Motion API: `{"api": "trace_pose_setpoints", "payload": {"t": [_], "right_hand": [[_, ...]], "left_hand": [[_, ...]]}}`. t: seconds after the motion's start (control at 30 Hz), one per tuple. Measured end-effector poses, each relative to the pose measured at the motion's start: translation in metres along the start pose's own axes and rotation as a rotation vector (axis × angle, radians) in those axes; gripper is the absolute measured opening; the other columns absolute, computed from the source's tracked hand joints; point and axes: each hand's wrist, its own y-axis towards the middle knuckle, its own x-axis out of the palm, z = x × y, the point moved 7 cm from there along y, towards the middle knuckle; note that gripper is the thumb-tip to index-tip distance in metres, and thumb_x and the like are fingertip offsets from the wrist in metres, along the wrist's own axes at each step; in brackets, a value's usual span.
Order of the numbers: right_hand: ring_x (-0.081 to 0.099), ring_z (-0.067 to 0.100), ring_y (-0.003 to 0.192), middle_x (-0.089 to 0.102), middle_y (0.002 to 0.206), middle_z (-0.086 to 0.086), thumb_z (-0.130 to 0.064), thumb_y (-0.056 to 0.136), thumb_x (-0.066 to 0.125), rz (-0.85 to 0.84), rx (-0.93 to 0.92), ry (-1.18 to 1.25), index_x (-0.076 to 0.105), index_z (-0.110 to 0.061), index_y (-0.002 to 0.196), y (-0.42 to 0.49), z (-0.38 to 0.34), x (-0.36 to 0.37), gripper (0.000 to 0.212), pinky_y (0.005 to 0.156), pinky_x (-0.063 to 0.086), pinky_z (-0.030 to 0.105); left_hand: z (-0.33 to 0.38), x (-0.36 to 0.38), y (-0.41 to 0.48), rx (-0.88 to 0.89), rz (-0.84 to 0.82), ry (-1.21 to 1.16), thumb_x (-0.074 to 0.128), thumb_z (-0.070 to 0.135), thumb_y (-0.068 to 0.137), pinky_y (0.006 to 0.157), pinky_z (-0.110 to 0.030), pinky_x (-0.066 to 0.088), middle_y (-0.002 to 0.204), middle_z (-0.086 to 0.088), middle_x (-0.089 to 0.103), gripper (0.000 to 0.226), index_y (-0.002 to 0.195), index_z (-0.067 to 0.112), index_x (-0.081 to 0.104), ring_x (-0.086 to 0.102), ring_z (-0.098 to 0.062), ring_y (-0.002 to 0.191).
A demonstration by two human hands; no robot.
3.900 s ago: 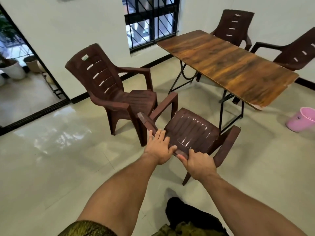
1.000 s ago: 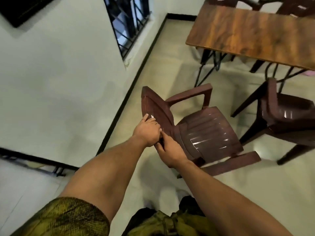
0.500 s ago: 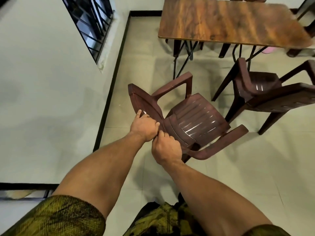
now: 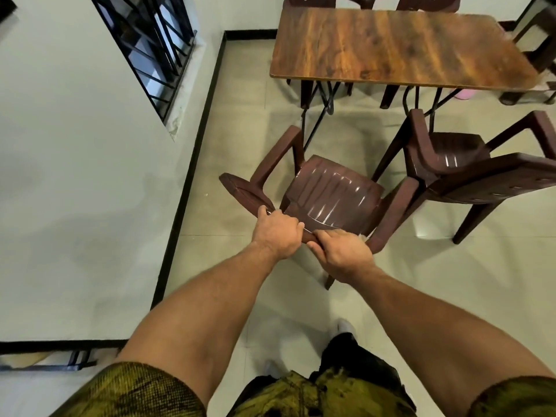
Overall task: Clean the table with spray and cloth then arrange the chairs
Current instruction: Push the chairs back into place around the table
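A dark brown plastic armchair (image 4: 329, 195) stands in front of me, facing the wooden table (image 4: 394, 46). My left hand (image 4: 278, 233) grips the top edge of its backrest. My right hand (image 4: 341, 255) grips the same edge just to the right. A second brown chair (image 4: 451, 164) stands close on the right, its arm almost touching the first chair's arm. No spray bottle or cloth is in view.
More brown chairs (image 4: 427, 3) stand behind the table and another (image 4: 538, 46) at its far right end. A pink bucket (image 4: 464, 94) shows under the table. The white wall with a barred window (image 4: 150, 49) runs along the left. My feet are below the chair.
I have turned the chair so that it faces the table squarely and brought it closer to the second chair. Both hands keep hold of the backrest.
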Motion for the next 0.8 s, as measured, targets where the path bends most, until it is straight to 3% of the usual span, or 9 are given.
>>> {"api": "trace_pose_setpoints", "payload": {"t": [0.1,0.17,0.37,0.47,0.6,0.8], "right_hand": [[0.050,0.025,0.133,0.058,0.141,0.006,-0.058,0.100,0.029,-0.028,-0.056,-0.006,0.058,-0.016,0.136,0.015,0.044,-0.006,0.063,0.109,0.041,0.038],[0.036,0.025,0.144,0.045,0.153,0.006,-0.060,0.100,0.026,-0.044,-0.054,-0.028,0.050,-0.017,0.145,0.024,0.072,-0.009,0.066,0.118,0.031,0.041],[0.012,0.020,0.153,0.021,0.165,0.001,-0.066,0.100,0.015,-0.072,-0.060,-0.095,0.033,-0.027,0.155,0.058,0.178,-0.031,0.069,0.124,0.011,0.046],[0.005,0.018,0.154,0.015,0.166,0.000,-0.070,0.095,0.002,-0.111,-0.047,-0.116,0.028,-0.029,0.156,0.080,0.239,-0.043,0.078,0.124,0.009,0.049],[-0.002,0.016,0.154,0.008,0.167,-0.002,-0.074,0.089,-0.008,-0.133,0.001,-0.083,0.024,-0.032,0.157,0.105,0.307,-0.056,0.085,0.125,0.004,0.050],[-0.008,0.016,0.153,0.002,0.168,-0.002,-0.070,0.096,0.008,-0.143,0.042,-0.046,0.020,-0.031,0.157,0.143,0.340,-0.061,0.074,0.124,-0.006,0.049]], "left_hand": [[0.017,-0.005,0.030,0.005,-0.009,-0.061,0.024,0.040,0.106,0.102,-0.050,0.032,0.109,-0.003,0.072,0.048,0.110,0.020,0.068,0.057,-0.023,0.111],[0.028,-0.009,0.051,0.000,-0.010,-0.110,0.025,0.039,0.106,0.102,-0.049,0.034,0.113,-0.004,0.070,0.046,0.113,0.020,0.067,0.056,-0.024,0.113],[0.079,-0.018,0.127,-0.036,0.081,-0.221,0.024,0.045,0.105,0.100,-0.047,0.041,0.124,-0.004,0.065,0.047,0.123,0.019,0.060,0.055,-0.024,0.114],[0.111,-0.031,0.172,-0.032,0.134,-0.274,0.024,0.050,0.104,0.108,-0.047,0.039,0.143,-0.002,0.054,0.055,0.143,0.020,0.047,0.048,-0.021,0.130],[0.152,-0.048,0.226,-0.004,0.096,-0.299,0.021,0.052,0.104,0.120,-0.048,0.027,0.158,-0.002,0.039,0.059,0.152,0.021,0.036,0.032,-0.020,0.146],[0.152,-0.057,0.274,-0.035,0.076,-0.286,0.020,0.053,0.103,0.123,-0.048,0.022,0.161,0.000,0.035,0.061,0.154,0.023,0.035,0.027,-0.019,0.150]]}}
